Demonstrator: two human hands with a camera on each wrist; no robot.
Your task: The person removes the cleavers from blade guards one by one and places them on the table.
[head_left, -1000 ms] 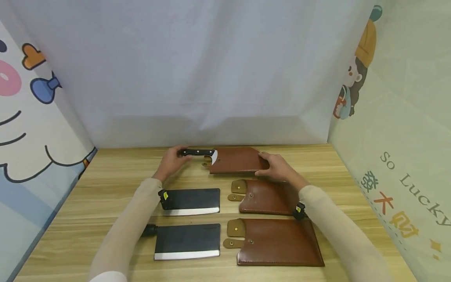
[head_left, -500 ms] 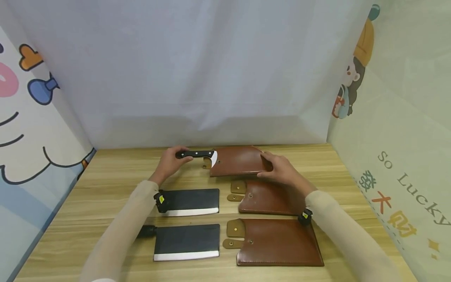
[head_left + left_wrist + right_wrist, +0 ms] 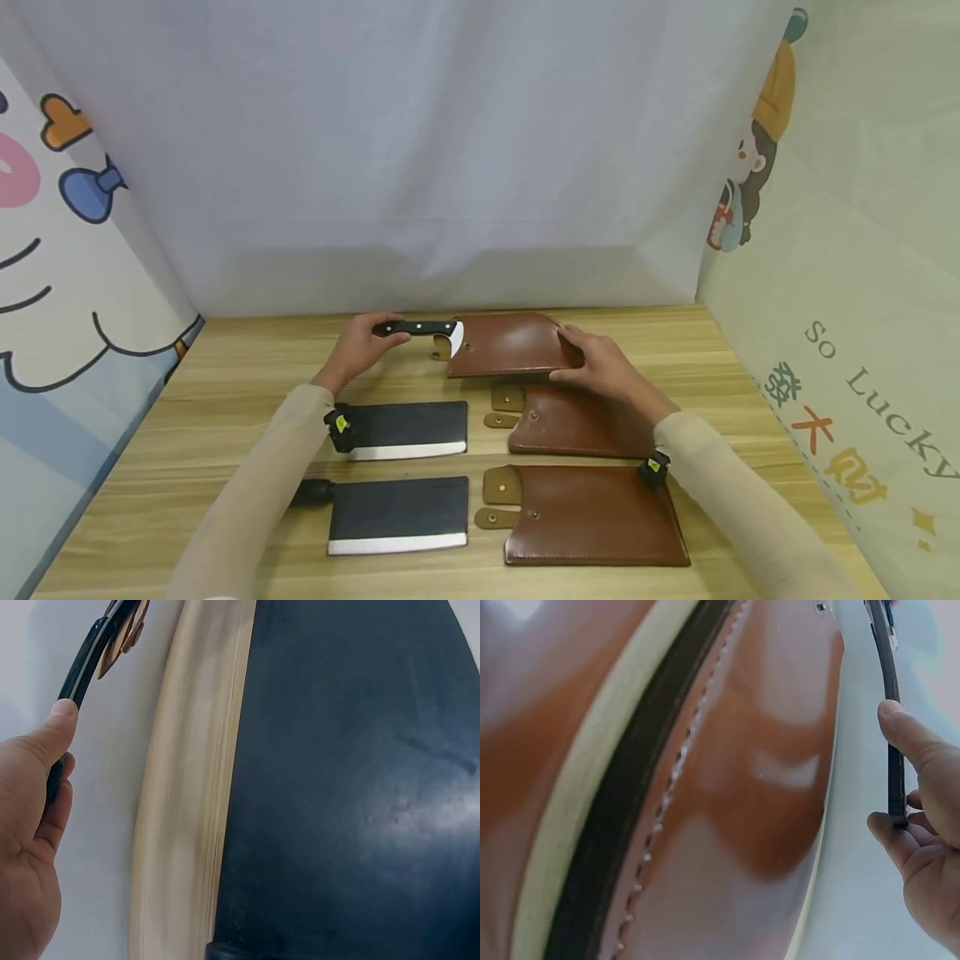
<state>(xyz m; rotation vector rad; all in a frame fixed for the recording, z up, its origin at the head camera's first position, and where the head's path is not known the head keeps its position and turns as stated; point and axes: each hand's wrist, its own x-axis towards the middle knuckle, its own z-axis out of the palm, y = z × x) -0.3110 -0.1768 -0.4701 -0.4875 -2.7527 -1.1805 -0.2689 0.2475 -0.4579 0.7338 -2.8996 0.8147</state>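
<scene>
At the back of the table, my left hand (image 3: 360,346) pinches the black riveted handle of a cleaver (image 3: 420,327). Only its handle and a bright curved piece of metal show; the rest of the blade is hidden in a brown leather sheath (image 3: 510,343). The right end of that sheath is gripped by my right hand (image 3: 600,362), thumb on the near side. In the left wrist view the left thumb lies along the handle (image 3: 79,667). Seen edge-on in the right wrist view, the sheath (image 3: 895,765) sits between right thumb and fingers.
Two dark cleavers (image 3: 408,425) (image 3: 397,512) lie on the wooden table (image 3: 247,358), under and beside the left forearm. To their right lie two more brown sheaths (image 3: 573,417) (image 3: 600,517) with tan snap straps. A white curtain (image 3: 450,167) hangs behind the table.
My right hand has shifted slightly right and nearer, and the right end of the held sheath has come along with it. My left hand keeps its grip on the cleaver handle.
</scene>
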